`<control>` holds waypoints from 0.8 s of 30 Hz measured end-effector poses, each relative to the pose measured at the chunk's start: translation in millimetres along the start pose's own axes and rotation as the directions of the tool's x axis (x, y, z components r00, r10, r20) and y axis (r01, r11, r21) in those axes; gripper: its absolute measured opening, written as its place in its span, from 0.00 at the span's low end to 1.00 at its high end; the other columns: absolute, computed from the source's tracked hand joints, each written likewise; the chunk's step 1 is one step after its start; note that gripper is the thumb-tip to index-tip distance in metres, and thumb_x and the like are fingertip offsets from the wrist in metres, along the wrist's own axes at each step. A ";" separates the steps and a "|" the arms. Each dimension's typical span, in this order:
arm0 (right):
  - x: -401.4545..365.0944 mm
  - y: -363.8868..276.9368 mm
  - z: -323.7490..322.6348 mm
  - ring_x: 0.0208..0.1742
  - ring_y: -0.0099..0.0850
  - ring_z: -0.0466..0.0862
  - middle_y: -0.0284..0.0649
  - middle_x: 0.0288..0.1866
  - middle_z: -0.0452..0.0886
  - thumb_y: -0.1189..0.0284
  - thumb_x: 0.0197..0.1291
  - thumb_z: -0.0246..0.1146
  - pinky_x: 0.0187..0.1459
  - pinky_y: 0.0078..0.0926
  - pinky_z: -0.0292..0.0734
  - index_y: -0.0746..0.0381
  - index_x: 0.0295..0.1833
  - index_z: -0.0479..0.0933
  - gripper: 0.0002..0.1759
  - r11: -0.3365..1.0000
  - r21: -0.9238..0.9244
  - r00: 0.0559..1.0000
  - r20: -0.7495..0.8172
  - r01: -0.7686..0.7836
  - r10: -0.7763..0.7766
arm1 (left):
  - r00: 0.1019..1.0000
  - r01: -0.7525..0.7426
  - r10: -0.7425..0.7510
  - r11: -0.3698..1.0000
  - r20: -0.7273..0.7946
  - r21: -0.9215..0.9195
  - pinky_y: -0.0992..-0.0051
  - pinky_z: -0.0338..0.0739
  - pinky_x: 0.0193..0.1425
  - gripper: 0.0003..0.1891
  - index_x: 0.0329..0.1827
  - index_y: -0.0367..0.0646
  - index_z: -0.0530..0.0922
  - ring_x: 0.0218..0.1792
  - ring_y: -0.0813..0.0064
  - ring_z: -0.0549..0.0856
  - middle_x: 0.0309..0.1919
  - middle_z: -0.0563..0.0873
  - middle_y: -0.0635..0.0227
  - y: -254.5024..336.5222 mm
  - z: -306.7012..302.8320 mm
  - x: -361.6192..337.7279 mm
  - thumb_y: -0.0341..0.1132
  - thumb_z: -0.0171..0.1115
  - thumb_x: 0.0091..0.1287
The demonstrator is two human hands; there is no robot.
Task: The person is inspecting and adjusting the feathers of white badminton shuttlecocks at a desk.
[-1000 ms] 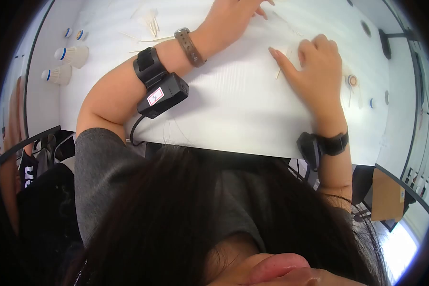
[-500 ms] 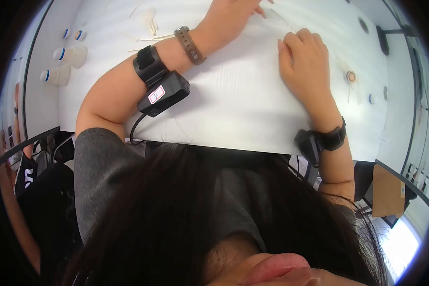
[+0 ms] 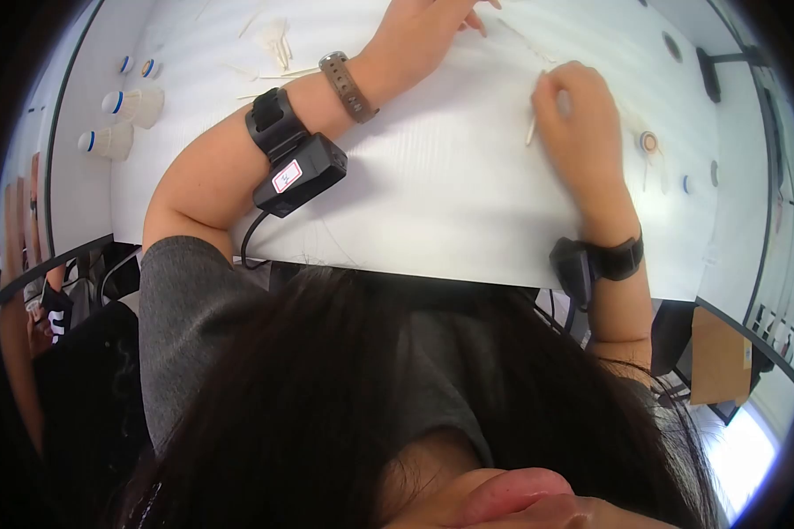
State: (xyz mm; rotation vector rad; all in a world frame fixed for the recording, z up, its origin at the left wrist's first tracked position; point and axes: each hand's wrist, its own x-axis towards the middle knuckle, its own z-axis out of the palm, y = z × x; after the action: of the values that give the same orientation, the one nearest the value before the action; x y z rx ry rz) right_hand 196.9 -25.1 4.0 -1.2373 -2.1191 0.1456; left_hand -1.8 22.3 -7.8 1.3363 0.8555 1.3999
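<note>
Right hand (image 3: 582, 128), fingers curled, touching or just beside slim off-white stick (image 3: 531, 130); grip unclear. Left hand (image 3: 422, 37), cropped, state indeterminable. White, blue-banded shuttlecock (image 3: 137, 106) near white table's (image 3: 432, 203) left edge.

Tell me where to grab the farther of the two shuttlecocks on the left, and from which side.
Pinch the farther shuttlecock by its rounded cork, near the blue band, coming from above at the cork end. That end looks compact and firm, while the pale skirt flares wide and would probably bend. Whether it stands or lies is unclear.
</note>
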 end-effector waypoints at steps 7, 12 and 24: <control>-1.8 1.4 -20.6 0.24 0.19 0.67 0.33 0.20 0.73 0.74 0.59 0.63 0.28 0.19 0.66 0.65 0.27 0.69 0.12 0.946 0.178 0.963 0.025 -0.270 0.270 | 0.999 -0.018 0.017 0.999 0.039 0.034 0.82 0.74 0.38 0.15 0.52 0.38 0.68 0.33 0.84 0.76 0.38 0.78 0.68 -1.3 -2.4 2.5 0.42 0.53 0.76; 0.1 -2.8 -18.5 0.26 0.18 0.75 0.31 0.23 0.78 0.73 0.59 0.65 0.32 0.14 0.71 0.64 0.25 0.69 0.14 0.931 0.282 0.968 -0.028 -0.233 0.250 | 0.995 0.051 -0.050 0.999 0.081 -0.014 0.81 0.76 0.39 0.14 0.53 0.38 0.69 0.34 0.84 0.77 0.38 0.78 0.70 2.3 -0.6 0.0 0.39 0.55 0.75; -0.6 -17.2 -18.2 0.39 0.16 0.84 0.41 0.40 0.89 0.73 0.66 0.64 0.36 0.11 0.74 0.68 0.59 0.76 0.18 0.634 0.712 0.901 -0.004 -0.302 0.433 | 0.899 -0.239 0.062 0.899 0.434 0.368 0.76 0.79 0.49 0.23 0.53 0.39 0.80 0.41 0.80 0.85 0.41 0.87 0.66 9.4 -2.5 -13.6 0.43 0.73 0.60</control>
State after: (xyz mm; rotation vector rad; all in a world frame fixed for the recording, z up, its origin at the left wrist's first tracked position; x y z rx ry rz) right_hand 195.3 -39.1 24.7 -1.1208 -1.3870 0.9094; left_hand -7.1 7.1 -3.2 1.9826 0.7915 1.0148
